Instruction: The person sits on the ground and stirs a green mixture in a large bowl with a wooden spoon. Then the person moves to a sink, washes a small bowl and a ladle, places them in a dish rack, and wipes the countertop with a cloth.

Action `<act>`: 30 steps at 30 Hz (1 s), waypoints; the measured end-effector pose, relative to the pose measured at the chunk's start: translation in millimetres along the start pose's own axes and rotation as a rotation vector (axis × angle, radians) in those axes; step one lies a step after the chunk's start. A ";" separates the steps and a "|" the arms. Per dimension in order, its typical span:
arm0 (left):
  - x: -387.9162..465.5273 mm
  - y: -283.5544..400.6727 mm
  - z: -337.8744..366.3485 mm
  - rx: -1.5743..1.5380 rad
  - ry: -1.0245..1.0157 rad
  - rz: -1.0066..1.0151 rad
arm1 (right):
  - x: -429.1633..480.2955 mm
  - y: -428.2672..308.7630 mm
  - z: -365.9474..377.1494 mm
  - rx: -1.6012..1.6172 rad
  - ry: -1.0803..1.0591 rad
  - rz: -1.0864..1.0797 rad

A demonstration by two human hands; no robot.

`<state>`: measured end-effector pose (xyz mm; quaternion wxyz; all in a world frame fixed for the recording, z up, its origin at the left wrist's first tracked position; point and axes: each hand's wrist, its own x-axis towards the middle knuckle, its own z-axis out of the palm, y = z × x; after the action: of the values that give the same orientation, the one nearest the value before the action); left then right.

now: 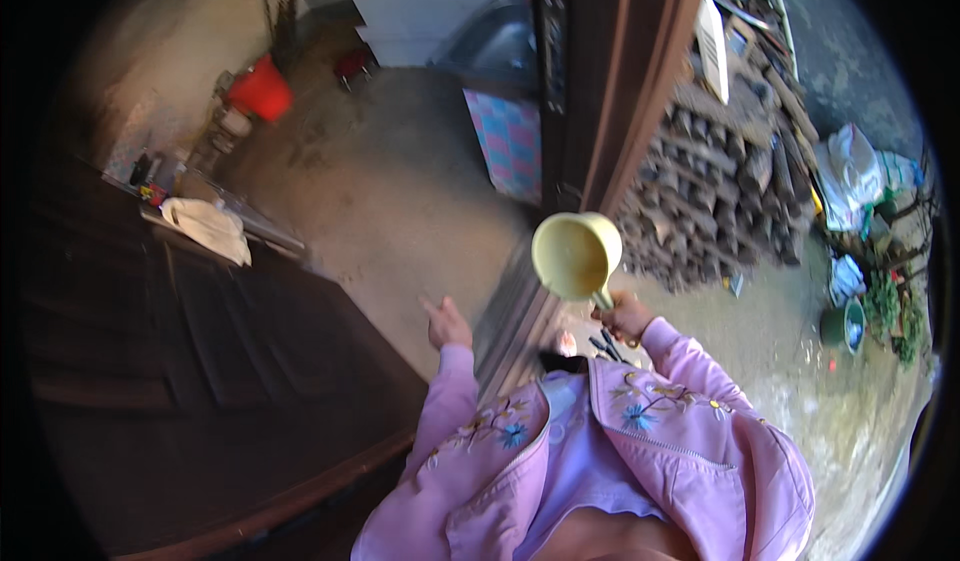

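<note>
My right hand [627,316] is closed around the handle of a pale yellow plastic dipper [574,257], whose round mouth faces the camera. What the dipper holds, if anything, cannot be told. My left hand [448,324] is held out over the doorway floor with its fingers apart and nothing in it. Between the two hands runs the dark wooden door frame and sill [517,328]. A foot in a dark sandal shows partly below the dipper.
A dark wooden door [225,351] stands at the left. Inside are a red bucket [261,88], a metal sink [491,36] and a cloth [208,227] on a ledge. Outside are stacked firewood [705,193], white sacks [851,175], a green bucket [844,326] and plants.
</note>
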<state>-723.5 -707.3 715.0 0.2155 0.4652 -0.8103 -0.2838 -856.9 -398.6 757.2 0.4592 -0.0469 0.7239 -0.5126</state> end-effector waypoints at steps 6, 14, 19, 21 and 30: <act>110.8 4.2 -29.0 0.103 0.084 -0.083 | 142.5 -104.5 13.4 -0.723 0.015 -0.294; 338.8 90.8 44.8 -0.256 0.009 0.290 | 261.0 -159.2 16.6 -1.026 0.052 -0.188; 488.3 253.1 114.5 -0.398 -0.186 0.765 | 320.7 -154.1 23.3 -0.864 0.215 0.181; 510.4 330.4 138.7 -0.485 -0.280 0.941 | 310.8 -157.2 32.0 -0.712 0.247 0.200; 517.3 548.9 252.1 -0.089 -0.331 1.490 | 345.8 -101.6 64.7 -0.141 0.173 0.415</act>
<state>-1470.1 -872.3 933.5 0.2445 -0.2621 -0.9194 -0.1619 -1050.1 -678.0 620.3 0.4867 0.1148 0.7888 -0.3574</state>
